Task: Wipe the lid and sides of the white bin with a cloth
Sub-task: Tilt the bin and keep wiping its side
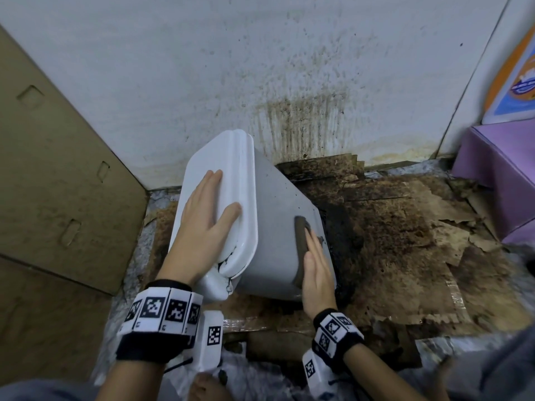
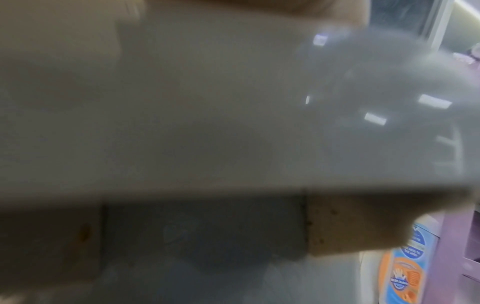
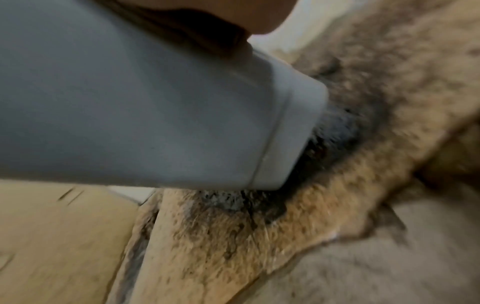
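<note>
The white bin (image 1: 278,215) is tipped over to the left on the floor, its lid (image 1: 240,169) facing up and left. My left hand (image 1: 210,205) lies flat on the lid with straight fingers and the thumb spread. My right hand (image 1: 315,261) presses a folded brown cloth (image 1: 301,235) against the bin's grey-white side, fingers straight along the cloth. The left wrist view is filled with the blurred lid (image 2: 207,102). In the right wrist view the bin's side and base (image 3: 155,102) hang over dark, stained cardboard.
A large cardboard box (image 1: 58,169) stands at the left and a purple box (image 1: 498,180) at the right. The white wall (image 1: 304,125) behind carries brown stains. Torn, mouldy cardboard (image 1: 405,233) covers the floor under and right of the bin.
</note>
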### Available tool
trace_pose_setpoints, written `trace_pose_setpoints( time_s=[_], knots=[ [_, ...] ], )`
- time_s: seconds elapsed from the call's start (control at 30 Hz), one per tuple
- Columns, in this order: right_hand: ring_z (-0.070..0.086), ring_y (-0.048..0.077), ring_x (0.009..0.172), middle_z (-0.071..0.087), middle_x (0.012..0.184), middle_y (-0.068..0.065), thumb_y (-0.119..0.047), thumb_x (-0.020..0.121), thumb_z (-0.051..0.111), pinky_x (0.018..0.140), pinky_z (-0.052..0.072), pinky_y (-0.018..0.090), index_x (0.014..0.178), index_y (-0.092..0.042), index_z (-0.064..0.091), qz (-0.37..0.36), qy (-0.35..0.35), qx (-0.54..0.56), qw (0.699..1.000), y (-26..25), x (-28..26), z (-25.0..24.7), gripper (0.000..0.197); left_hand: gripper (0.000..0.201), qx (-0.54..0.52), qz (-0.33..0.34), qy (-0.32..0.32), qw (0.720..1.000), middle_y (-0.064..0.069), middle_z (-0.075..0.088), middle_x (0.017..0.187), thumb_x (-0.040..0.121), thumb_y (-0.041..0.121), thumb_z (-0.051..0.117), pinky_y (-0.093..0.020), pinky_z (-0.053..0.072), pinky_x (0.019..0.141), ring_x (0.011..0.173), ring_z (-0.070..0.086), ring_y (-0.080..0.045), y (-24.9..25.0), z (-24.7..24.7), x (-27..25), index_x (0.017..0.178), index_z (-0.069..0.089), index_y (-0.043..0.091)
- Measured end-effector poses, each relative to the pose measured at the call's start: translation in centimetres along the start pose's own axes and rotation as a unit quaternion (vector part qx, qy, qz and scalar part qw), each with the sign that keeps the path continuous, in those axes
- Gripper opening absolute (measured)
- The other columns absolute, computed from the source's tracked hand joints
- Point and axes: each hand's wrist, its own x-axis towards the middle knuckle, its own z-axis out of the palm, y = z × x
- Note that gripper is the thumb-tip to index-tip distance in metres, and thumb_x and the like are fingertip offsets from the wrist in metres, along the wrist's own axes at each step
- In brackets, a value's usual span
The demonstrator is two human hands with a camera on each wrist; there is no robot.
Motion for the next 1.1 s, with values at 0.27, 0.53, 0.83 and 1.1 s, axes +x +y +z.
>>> trace_pose_setpoints(
  time_s=[0.27, 0.53, 0.83, 1.1],
  knots=[
    [0.016, 0.008, 0.152, 0.020, 0.167, -0.009, -0.041, 0.104, 0.021, 0.118, 0.006, 0.021, 0.156, -0.037, 0.026, 0.139, 0.029, 0.034, 0.989, 1.9, 0.1, 0.0, 0.052, 0.071, -0.001, 0.002, 0.002, 1.000, 0.019, 0.017, 0.168, 0.096, 0.055, 0.047, -0.042, 0.013, 0.128, 0.154, 0.012, 0.001, 0.4, 0.1, 0.2, 0.160, 0.023, 0.035],
    [0.012, 0.008, 0.154, 0.018, 0.168, -0.009, -0.046, 0.098, 0.019, 0.127, 0.005, 0.036, 0.157, -0.033, 0.025, 0.145, 0.037, 0.043, 0.988, -0.4, 0.3, 0.9, 0.060, 0.072, -0.005, -0.011, -0.003, 1.000, 0.019, 0.016, 0.168, 0.096, 0.054, 0.045, -0.043, 0.013, 0.128, 0.154, 0.011, 0.001, 0.4, -0.3, 0.0, 0.161, 0.021, 0.035],
    [0.006, -0.013, 0.148, 0.013, 0.165, -0.024, -0.053, 0.099, 0.011, 0.125, 0.003, 0.028, 0.146, -0.057, 0.017, 0.014, -0.040, 0.058, 0.997, -9.5, -0.3, 2.2, 0.048, 0.071, 0.023, 0.008, -0.002, 1.000, 0.018, 0.012, 0.169, 0.098, 0.055, 0.043, -0.039, 0.011, 0.128, 0.154, 0.009, 0.001, 0.1, 0.1, 0.1, 0.162, 0.018, 0.036],
    [0.010, 0.000, 0.153, 0.013, 0.168, -0.017, -0.044, 0.105, 0.014, 0.123, 0.009, 0.028, 0.160, -0.035, 0.016, -0.142, -0.064, -0.031, 0.987, -9.6, -0.6, 1.7, 0.056, 0.065, 0.030, 0.010, 0.003, 1.000, 0.017, 0.013, 0.169, 0.104, 0.046, 0.047, -0.033, 0.010, 0.126, 0.154, 0.010, 0.000, -0.3, 0.1, 0.0, 0.162, 0.019, 0.033]
  ],
)
